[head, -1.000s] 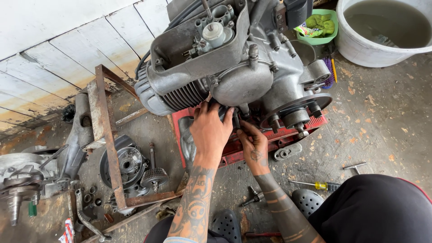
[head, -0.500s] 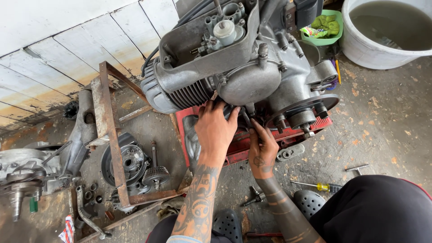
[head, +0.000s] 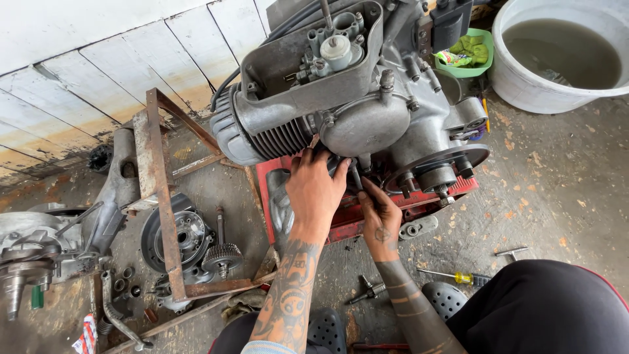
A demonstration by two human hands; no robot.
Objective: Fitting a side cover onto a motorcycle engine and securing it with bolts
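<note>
A grey engine (head: 354, 98) with cooling fins rests on a red stand (head: 341, 216). My left hand (head: 316, 190) reaches up under the engine's middle, its fingers curled against the underside of the case. Just to its right, my right hand (head: 380, 219) pinches a thin dark tool (head: 356, 176) that points up into the engine's underside. The fingertips of both hands are partly hidden by the engine. Both forearms are tattooed.
A rusty metal frame (head: 160, 196) stands at the left over a round hub plate (head: 180, 236) and a gear (head: 221, 255). A yellow-handled screwdriver (head: 452, 276) lies on the concrete. A white tub of water (head: 557, 59) and a green bowl (head: 468, 56) sit at the back right.
Both hands stay under the engine in nearly the same spot. My right hand has shifted slightly up towards the case. The view has tilted a little.
</note>
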